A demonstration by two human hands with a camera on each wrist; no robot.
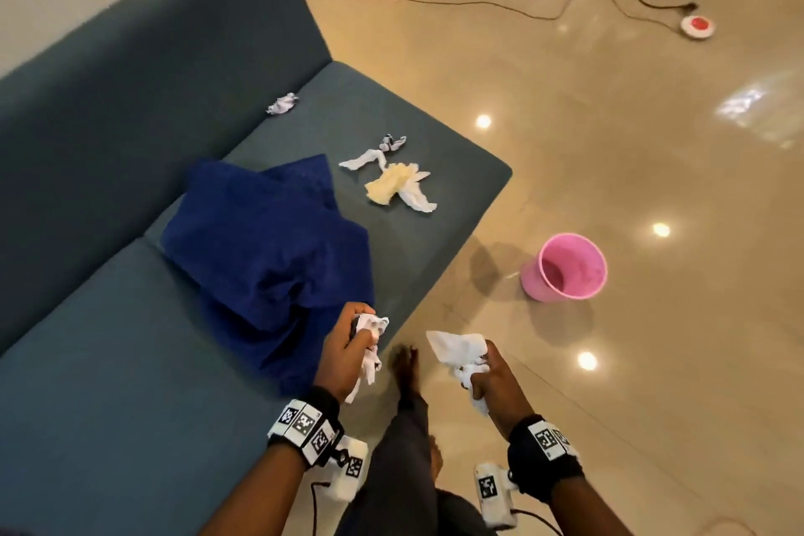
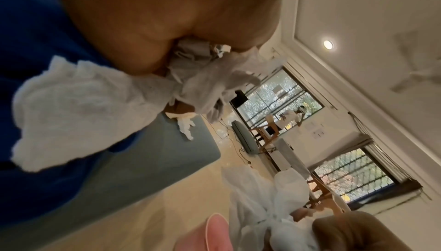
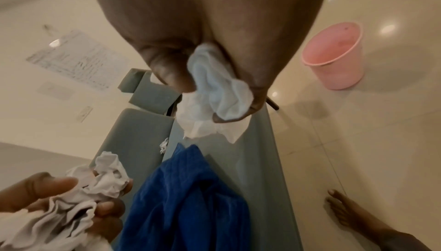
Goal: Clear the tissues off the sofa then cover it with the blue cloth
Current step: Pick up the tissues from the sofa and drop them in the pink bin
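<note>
Left hand (image 1: pixel 348 350): fingers curled tight round a crumpled white tissue wad (image 1: pixel 370 346). Right hand (image 1: pixel 496 383): likewise clenched on a second white tissue bunch (image 1: pixel 457 350). Both loads are held off the sofa's front edge.

Not yet cleared from the grey-blue sofa (image 1: pixel 130 361): a white-and-yellow tissue cluster (image 1: pixel 393 181) at 12 o'clock of the hands; beyond it, a small crumpled tissue (image 1: pixel 283 104) at the backrest seam.

Pink bin (image 1: pixel 565 268) at 2 o'clock on the floor appears empty.

Blue cloth (image 1: pixel 269 257) is heaped on the seat, not spread. Clearing is judged partway; covering not begun.

Crumpled white tissue (image 2: pixel 78 107) against blue cloth (image 2: pixel 28 28)
</note>
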